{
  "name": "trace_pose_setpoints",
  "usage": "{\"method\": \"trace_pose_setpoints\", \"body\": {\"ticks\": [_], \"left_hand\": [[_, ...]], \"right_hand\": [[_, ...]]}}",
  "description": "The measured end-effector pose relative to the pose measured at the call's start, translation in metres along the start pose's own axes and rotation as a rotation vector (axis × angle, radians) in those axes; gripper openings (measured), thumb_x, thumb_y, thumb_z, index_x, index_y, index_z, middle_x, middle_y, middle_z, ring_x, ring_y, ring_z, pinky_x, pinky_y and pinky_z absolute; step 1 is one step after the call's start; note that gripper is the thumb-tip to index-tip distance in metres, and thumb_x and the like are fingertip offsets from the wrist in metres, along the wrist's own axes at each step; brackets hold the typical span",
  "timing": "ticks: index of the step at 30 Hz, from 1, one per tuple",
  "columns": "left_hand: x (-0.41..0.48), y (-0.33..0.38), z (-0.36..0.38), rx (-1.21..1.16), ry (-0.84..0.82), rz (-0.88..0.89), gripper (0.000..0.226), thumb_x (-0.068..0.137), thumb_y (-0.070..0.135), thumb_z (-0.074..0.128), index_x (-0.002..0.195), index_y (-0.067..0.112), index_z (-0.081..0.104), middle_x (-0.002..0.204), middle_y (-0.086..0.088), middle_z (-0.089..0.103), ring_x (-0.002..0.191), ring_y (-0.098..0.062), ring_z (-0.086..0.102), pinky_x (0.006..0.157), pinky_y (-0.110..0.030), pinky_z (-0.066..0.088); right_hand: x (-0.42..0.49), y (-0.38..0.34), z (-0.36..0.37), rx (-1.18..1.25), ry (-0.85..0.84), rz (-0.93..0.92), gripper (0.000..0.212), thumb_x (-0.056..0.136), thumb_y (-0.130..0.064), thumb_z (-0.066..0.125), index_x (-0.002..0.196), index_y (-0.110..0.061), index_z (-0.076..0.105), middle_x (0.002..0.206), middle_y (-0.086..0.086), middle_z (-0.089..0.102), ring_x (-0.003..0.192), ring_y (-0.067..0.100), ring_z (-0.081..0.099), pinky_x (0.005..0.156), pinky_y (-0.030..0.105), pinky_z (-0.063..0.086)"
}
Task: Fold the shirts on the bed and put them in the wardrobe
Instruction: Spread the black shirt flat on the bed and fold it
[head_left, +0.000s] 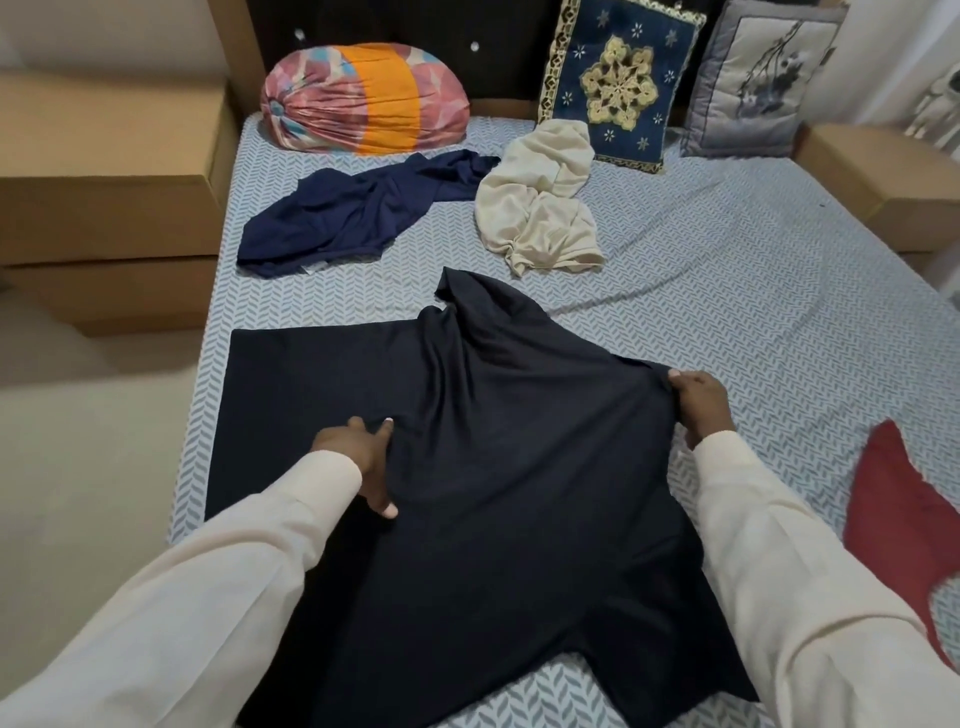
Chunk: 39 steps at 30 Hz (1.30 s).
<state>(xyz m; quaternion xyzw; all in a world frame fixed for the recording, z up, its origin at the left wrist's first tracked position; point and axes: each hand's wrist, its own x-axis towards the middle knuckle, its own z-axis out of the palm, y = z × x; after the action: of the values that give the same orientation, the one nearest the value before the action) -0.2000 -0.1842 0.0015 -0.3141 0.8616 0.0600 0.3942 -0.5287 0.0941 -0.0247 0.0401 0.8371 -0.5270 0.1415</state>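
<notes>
Both on black shirt (519, 467): left grip (358, 457) flat, right grip (701, 402) pinching; navy shirt (353, 213) beyond.

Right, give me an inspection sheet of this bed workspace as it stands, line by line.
Surface: bed with a patterned blue-grey sheet, somewhat creased.
Job's things: black shirt spread out nearest the person; navy shirt and cream shirt lie crumpled beyond it, unfolded.
Clutter: striped bolster, blue embroidered cushion and grey cushion at the far end of the bed; red cloth at the right edge.
Hands: left hand presses on the black shirt with fingers spread; right hand grips its right edge.
Cables: nothing seen.
Surroundings: brown boxes on both sides of the bed; wardrobe not in view.
</notes>
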Motion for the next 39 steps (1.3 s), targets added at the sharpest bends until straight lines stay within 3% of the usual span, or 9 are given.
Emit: {"method": "trace_pose_setpoints", "body": {"ticks": [4,8,15,19,25,28,33,36,39], "left_hand": [[0.014,-0.009,-0.010,-0.002,0.057,0.006,0.120,0.068,0.064,0.075,0.155,0.031,-0.001,0.141,-0.004,0.047,0.125,-0.027,0.052,0.097,-0.039,0.048],[0.029,-0.017,-0.020,-0.146,0.237,-0.002,0.099,0.064,0.063,0.077,0.142,0.025,0.030,0.129,-0.005,0.054,0.118,-0.027,0.056,0.091,-0.039,0.048],[0.065,-0.036,-0.037,-0.105,0.282,-0.026,0.130,0.067,0.054,0.082,0.154,0.024,-0.010,0.162,-0.011,-0.007,0.148,-0.040,-0.002,0.110,-0.054,0.032],[0.081,-0.039,-0.035,-0.122,0.226,-0.031,0.134,0.064,0.055,0.083,0.153,0.029,-0.014,0.162,-0.011,-0.007,0.146,-0.045,0.007,0.101,-0.057,0.043],[0.092,-0.037,-0.047,-0.054,0.182,-0.111,0.151,0.051,0.061,0.087,0.150,0.031,-0.022,0.160,-0.014,-0.012,0.140,-0.050,0.016,0.096,-0.063,0.044],[0.097,-0.037,-0.052,-0.045,0.145,-0.171,0.160,0.044,0.064,0.088,0.147,0.029,-0.029,0.158,-0.020,-0.016,0.140,-0.058,0.006,0.098,-0.074,0.033],[0.106,-0.042,-0.054,-0.131,0.106,-0.178,0.168,0.037,0.062,0.091,0.145,0.031,-0.034,0.155,-0.021,-0.026,0.139,-0.060,-0.003,0.095,-0.076,0.034],[0.108,-0.042,-0.054,-0.142,0.094,-0.178,0.168,0.038,0.060,0.092,0.144,0.031,-0.035,0.154,-0.021,-0.028,0.139,-0.060,-0.005,0.095,-0.075,0.034],[0.110,-0.043,-0.055,-0.156,0.082,-0.179,0.168,0.038,0.058,0.093,0.143,0.032,-0.035,0.153,-0.021,-0.030,0.140,-0.060,-0.007,0.096,-0.075,0.033]], "right_hand": [[0.005,0.015,-0.005,-0.356,0.121,0.070,0.012,0.081,-0.023,0.061,0.082,-0.011,0.061,0.088,0.014,0.063,0.089,0.030,0.058,0.079,0.033,0.042],[0.002,-0.002,0.018,-0.546,0.193,-0.007,0.031,0.085,-0.021,0.055,0.115,-0.015,0.060,0.124,0.014,0.061,0.120,0.036,0.053,0.103,0.047,0.036],[0.018,-0.045,0.091,-0.651,-0.229,-0.227,0.045,0.098,-0.029,0.052,0.137,-0.007,0.049,0.137,0.020,0.055,0.127,0.036,0.050,0.106,0.039,0.038],[0.041,-0.059,0.127,-0.725,-0.292,-0.176,0.046,0.099,-0.046,0.047,0.128,-0.011,0.054,0.134,0.016,0.057,0.126,0.034,0.051,0.108,0.045,0.035],[0.056,-0.081,0.176,-0.496,-0.307,-0.088,0.049,0.079,-0.056,0.069,0.089,-0.009,0.065,0.090,0.011,0.067,0.086,0.027,0.064,0.074,0.030,0.044],[0.071,-0.087,0.190,-0.483,-0.265,-0.025,0.058,0.068,-0.051,0.075,0.099,-0.002,0.069,0.094,0.015,0.071,0.090,0.031,0.068,0.077,0.034,0.053],[0.094,-0.106,0.179,-0.449,-0.129,0.020,0.038,0.090,-0.022,0.059,0.122,-0.001,0.064,0.122,0.017,0.066,0.113,0.034,0.061,0.085,0.033,0.050],[0.108,-0.103,0.168,-0.448,0.085,-0.024,0.032,0.088,-0.022,0.059,0.115,-0.007,0.069,0.127,0.020,0.063,0.120,0.037,0.057,0.099,0.036,0.045],[0.112,-0.084,0.171,-0.528,0.003,-0.007,0.029,0.083,-0.027,0.063,0.109,-0.017,0.071,0.123,0.016,0.065,0.118,0.037,0.057,0.106,0.046,0.041]]}}
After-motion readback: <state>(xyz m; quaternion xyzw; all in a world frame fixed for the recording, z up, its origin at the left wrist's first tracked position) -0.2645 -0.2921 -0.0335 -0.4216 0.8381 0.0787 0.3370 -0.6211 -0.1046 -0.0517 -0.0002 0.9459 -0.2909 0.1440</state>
